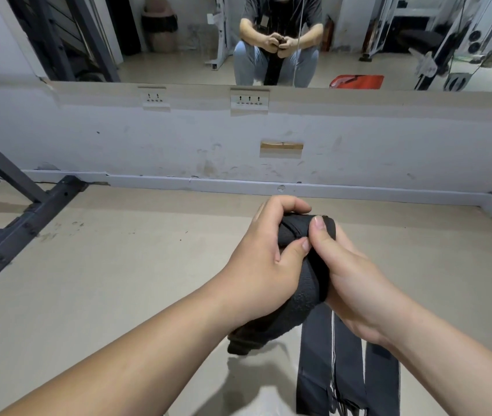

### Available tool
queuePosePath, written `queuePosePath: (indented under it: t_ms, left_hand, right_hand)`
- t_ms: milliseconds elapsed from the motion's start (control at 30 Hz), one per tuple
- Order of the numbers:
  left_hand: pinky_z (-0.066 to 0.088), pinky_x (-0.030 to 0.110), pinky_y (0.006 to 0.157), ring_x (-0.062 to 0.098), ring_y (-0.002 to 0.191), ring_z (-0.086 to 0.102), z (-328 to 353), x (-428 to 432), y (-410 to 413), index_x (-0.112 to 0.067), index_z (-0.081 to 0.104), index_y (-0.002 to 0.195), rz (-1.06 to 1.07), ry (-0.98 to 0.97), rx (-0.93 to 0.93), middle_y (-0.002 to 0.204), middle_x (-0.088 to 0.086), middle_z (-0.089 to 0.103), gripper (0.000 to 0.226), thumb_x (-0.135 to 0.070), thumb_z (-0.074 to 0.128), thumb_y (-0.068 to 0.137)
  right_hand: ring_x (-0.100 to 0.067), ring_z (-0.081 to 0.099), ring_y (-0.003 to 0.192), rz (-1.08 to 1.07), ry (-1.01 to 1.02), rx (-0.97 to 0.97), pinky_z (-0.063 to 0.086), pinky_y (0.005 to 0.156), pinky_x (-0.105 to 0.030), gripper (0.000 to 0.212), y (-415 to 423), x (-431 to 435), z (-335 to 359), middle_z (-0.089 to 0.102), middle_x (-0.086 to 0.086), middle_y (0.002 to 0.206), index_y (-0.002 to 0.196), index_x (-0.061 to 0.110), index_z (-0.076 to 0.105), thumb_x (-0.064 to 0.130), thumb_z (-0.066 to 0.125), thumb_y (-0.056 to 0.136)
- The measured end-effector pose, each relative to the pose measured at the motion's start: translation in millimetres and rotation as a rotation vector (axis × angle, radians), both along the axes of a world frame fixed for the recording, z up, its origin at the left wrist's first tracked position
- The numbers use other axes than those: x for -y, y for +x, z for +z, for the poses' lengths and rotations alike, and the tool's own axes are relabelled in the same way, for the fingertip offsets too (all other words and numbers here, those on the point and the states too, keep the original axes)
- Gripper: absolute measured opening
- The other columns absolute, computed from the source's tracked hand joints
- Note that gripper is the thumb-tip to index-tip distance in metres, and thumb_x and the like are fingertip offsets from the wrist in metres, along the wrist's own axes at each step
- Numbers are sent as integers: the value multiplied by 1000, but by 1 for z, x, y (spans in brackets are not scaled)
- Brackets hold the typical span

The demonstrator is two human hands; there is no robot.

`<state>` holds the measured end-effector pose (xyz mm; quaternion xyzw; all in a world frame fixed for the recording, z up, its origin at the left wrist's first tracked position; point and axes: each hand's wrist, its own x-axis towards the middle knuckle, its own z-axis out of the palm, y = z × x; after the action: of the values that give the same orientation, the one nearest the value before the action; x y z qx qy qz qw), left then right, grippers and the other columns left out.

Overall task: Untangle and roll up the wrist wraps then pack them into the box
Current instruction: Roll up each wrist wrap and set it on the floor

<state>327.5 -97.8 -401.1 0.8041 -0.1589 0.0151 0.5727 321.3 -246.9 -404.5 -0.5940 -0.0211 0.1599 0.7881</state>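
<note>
In the lower centre of the frame, both hands meet around a knotted bundle of black wrist wraps [306, 283], held in the air above the beige floor [118, 265]. The left hand [264, 259] grips the bundle from the left side: its fingers curl tightly over the top of the fabric and its thumb presses into the middle of the knot. The right hand [358, 277] holds it from the right, thumb laid along the upper fold and touching the left thumb's tip, while its other fingers wrap underneath, mostly hidden by the cloth. From the bundle, several flat dark grey strap tails [316, 355] hang down toward the bottom edge, one with a pale stitched border. A dark steel rack frame [28, 217] stands on the floor at the left edge. Beyond the hands a scuffed white wall [178, 139] crosses the middle, carrying power sockets [249, 99], and above it a mirror [178, 55] reflects the person with hands together and a red bag [357, 81].
</note>
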Motion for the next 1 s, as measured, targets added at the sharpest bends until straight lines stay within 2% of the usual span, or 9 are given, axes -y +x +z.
queuePosePath:
  t_ms: [67, 200, 300, 400, 467, 567, 733, 900, 1000]
  left_hand:
    - [53, 39, 95, 9, 107, 61, -1, 3, -2, -38, 47, 131, 30, 105, 128, 128, -13, 53, 38, -15, 57, 103]
    - [54, 42, 91, 14, 107, 60, -3, 7, -2, -45, 38, 137, 66, 259, 261, 131, -14, 42, 42, -22, 51, 103]
    - [52, 28, 96, 5, 110, 60, 1, 5, 0, -48, 37, 145, 4, 123, 63, 136, -13, 46, 55, -21, 58, 102]
    - [52, 19, 89, 3, 104, 67, 8, 2, 5, -48, 39, 150, -10, -240, -296, 126, -6, 59, 80, -20, 66, 80]
    - [53, 33, 101, 9, 110, 69, 9, 2, 8, -45, 50, 144, 23, -365, -455, 125, -3, 69, 71, -38, 63, 75]
    - [51, 52, 108, 19, 109, 71, 8, -1, 8, -35, 65, 125, 29, -294, -506, 119, 3, 75, 53, -67, 51, 84]
    - [58, 37, 85, 9, 91, 72, 8, -5, 7, -29, 61, 124, -3, -137, -477, 111, 0, 76, 47, -65, 36, 105]
    - [51, 32, 82, 8, 85, 63, 9, -7, 4, -28, 53, 116, -9, -65, -315, 94, -6, 67, 30, -54, 41, 107]
    - [47, 26, 79, 5, 91, 63, 10, -7, 2, -33, 48, 120, 0, 31, -195, 101, -10, 67, 16, -44, 44, 109]
  right_hand:
    - [-17, 76, 108, -32, 19, 27, 60, 80, -29, 37, 1, 1, 1, 79, -6, 113, 128, 21, 59, 45, 51, 100]
    - [-19, 76, 97, -57, 50, 104, 60, 74, -26, 33, 1, 3, 3, 77, -9, 102, 122, 16, 57, 38, 55, 97]
    - [-24, 75, 87, -75, 81, 133, 61, 69, -31, 26, 3, 5, 0, 75, -13, 96, 118, 13, 55, 30, 55, 99]
    - [-23, 73, 93, -49, 52, 186, 60, 77, -33, 28, 7, 8, -6, 74, -11, 107, 123, 17, 53, 27, 57, 97]
    - [-20, 71, 96, -26, 8, 228, 59, 80, -31, 27, 8, 11, -8, 73, -7, 107, 122, 23, 56, 27, 58, 96]
    - [-15, 68, 94, -25, -92, 292, 57, 82, -28, 18, 7, 14, -10, 72, 1, 101, 115, 29, 61, 19, 56, 101]
    - [-14, 68, 88, 16, -222, 306, 57, 78, -30, 29, 6, 14, -6, 72, 1, 95, 113, 35, 60, 9, 49, 109]
    - [-17, 70, 96, 44, -83, 157, 54, 85, -36, 29, 7, 12, -1, 73, -1, 104, 118, 38, 59, 26, 68, 93]
    - [-15, 73, 110, 14, 15, 31, 53, 101, -41, 37, 10, 9, -3, 76, 1, 113, 123, 34, 59, 51, 70, 92]
